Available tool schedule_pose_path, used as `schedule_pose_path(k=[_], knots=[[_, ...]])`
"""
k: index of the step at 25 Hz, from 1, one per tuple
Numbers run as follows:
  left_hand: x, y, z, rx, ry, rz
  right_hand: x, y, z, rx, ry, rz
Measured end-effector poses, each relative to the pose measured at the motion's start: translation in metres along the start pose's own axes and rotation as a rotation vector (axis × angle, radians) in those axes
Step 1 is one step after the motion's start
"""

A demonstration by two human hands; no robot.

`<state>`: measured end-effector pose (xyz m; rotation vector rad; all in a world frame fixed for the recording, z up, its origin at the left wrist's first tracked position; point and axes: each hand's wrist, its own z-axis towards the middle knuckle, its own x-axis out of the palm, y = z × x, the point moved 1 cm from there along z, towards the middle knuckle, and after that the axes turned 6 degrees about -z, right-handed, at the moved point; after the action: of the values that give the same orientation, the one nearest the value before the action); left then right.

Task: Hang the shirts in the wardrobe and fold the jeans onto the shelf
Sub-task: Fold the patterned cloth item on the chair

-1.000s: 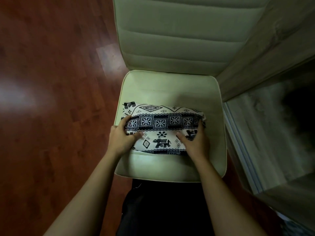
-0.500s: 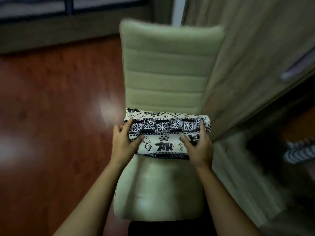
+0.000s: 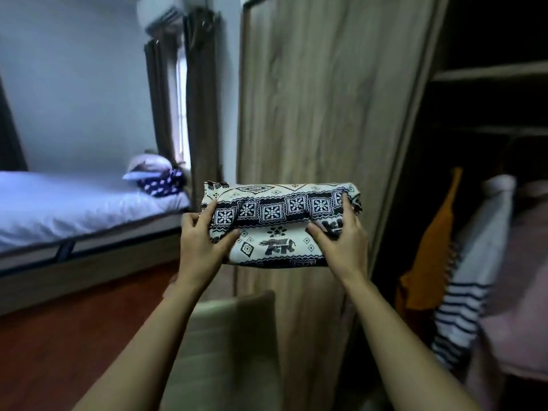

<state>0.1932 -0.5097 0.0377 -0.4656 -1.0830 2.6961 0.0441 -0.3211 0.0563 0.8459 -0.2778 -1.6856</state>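
A folded white garment with a black elephant and tile print (image 3: 278,225) is held up in the air in front of the wooden wardrobe door (image 3: 320,114). My left hand (image 3: 200,244) grips its left end, thumb on top. My right hand (image 3: 341,241) grips its right end the same way. To the right, the open wardrobe (image 3: 486,120) is dark inside, with a shelf edge (image 3: 489,71) high up. Hanging in it are an orange garment (image 3: 430,247), a white top with navy stripes (image 3: 462,292) and a pink one (image 3: 522,292).
The pale green chair back (image 3: 225,336) is below my arms. A bed with a white sheet (image 3: 74,209) and a pillow and dark bundle (image 3: 157,176) stands at left. Brown curtains (image 3: 195,108) frame a window. Red-brown wooden floor (image 3: 59,336) lies at lower left.
Both hands have lifted the folded printed garment off the chair seat to chest height. The view has swung upward, from the seat to the wardrobe and the bed.
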Motion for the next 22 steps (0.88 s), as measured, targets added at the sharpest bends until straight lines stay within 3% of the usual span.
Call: schedule_pose_path(k=[12, 22], knots=[[0.157, -0.270, 0.099, 0.490, 0.063, -0.463, -0.301, 0.005, 0.126, -0.169, -0.566, -0.389], [0.279, -0.457, 0.098, 0.580, 0.178, -0.766, -0.499, 0.007, 0.174, -0.174, -0.729, -0.857]])
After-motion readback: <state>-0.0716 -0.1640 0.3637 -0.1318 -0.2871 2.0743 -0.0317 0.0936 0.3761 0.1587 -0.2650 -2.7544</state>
